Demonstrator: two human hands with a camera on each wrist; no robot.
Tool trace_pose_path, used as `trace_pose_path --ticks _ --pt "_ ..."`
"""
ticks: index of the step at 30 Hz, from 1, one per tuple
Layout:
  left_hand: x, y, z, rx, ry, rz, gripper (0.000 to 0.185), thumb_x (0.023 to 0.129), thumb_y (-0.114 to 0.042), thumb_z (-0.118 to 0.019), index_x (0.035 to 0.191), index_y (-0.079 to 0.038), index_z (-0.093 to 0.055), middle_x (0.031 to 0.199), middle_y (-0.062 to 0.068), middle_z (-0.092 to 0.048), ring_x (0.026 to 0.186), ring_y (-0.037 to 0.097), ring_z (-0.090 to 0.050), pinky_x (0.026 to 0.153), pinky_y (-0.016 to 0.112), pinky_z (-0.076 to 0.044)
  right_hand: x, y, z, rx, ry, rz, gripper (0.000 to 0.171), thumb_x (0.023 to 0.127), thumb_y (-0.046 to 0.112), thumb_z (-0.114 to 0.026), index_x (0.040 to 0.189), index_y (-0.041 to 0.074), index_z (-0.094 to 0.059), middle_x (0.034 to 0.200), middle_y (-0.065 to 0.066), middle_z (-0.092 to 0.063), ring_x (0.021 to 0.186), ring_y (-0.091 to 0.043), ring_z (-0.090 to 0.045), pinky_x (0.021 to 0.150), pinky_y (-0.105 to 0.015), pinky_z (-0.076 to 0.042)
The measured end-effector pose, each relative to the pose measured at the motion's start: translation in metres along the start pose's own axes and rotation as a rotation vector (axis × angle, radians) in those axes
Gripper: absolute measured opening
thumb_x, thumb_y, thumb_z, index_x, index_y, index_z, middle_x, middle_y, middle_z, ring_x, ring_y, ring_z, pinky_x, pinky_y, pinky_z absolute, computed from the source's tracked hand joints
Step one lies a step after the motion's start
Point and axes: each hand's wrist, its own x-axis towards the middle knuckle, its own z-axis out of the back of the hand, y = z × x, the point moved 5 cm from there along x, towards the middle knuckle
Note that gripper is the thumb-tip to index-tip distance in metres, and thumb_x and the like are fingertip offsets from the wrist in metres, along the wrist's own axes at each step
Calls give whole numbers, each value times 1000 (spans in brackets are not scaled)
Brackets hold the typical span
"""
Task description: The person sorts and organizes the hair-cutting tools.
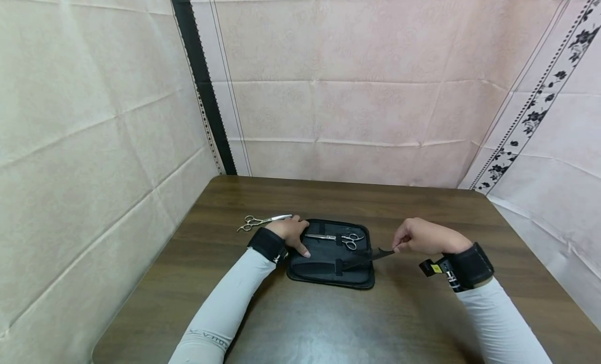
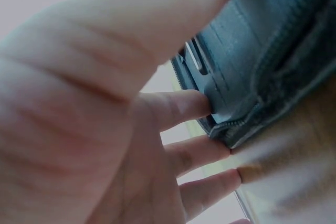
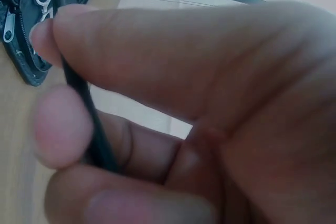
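An unfolded black zip case (image 1: 312, 278) lies on the table. Inside its upper half, a strap crosses a pair of silver scissors (image 1: 349, 244). My left hand (image 1: 290, 231) rests at the case's left edge, thumb lying over the inside. In the left wrist view, its fairly straight fingers (image 2: 197, 153) touch the zipped corner. My right hand (image 1: 424, 236) pinches the hooked end of a slim black comb (image 1: 381, 254) between thumb and fingertips. The comb's other end reaches over the case's right edge toward the lower strap (image 1: 338, 267). My right fingers hide part of it.
Another pair of silver scissors (image 1: 255, 222) lies on the wooden table (image 1: 202, 280), left of the case and close to my left hand. Pale cloth hangings (image 1: 375, 113) stand behind the table and along its sides.
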Motion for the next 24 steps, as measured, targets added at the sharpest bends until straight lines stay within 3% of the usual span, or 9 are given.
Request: trace_pose_path --ticks 5,13,18,24 --pt "0 0 0 -1 1 -1 101 81 -55 -85 161 -17 -38 161 14 -40 146 35 -42 119 51 -40 1 -5 -4 41 28 -41 19 93 -2 -68 90 10 -82 87 -2 -75 68 -7 -57 58 -24 -50" --pt "-2 0 0 10 -4 -4 100 82 -55 -85 161 -17 -38 162 14 -39 147 35 -41 119 50 -40 6 -16 -14 124 108 -109 21 90 -3 -66 82 8 -81 64 1 -58 52 -9 -45 50 -22 -38" --pt "-3 0 1 14 -14 -9 100 82 -55 -85 161 -16 -39 161 14 -40 147 36 -42 119 50 -40 6 -20 -21 152 170 -157 18 95 2 -67 84 4 -80 59 3 -51 51 -10 -44 51 -22 -35" --pt "-4 -2 2 7 -16 -9 99 82 -55 -85 161 -16 -39 160 15 -41 146 36 -43 118 50 -40 4 -25 -23 183 205 -140 17 98 8 -67 87 1 -78 62 4 -48 51 -9 -42 51 -20 -33"
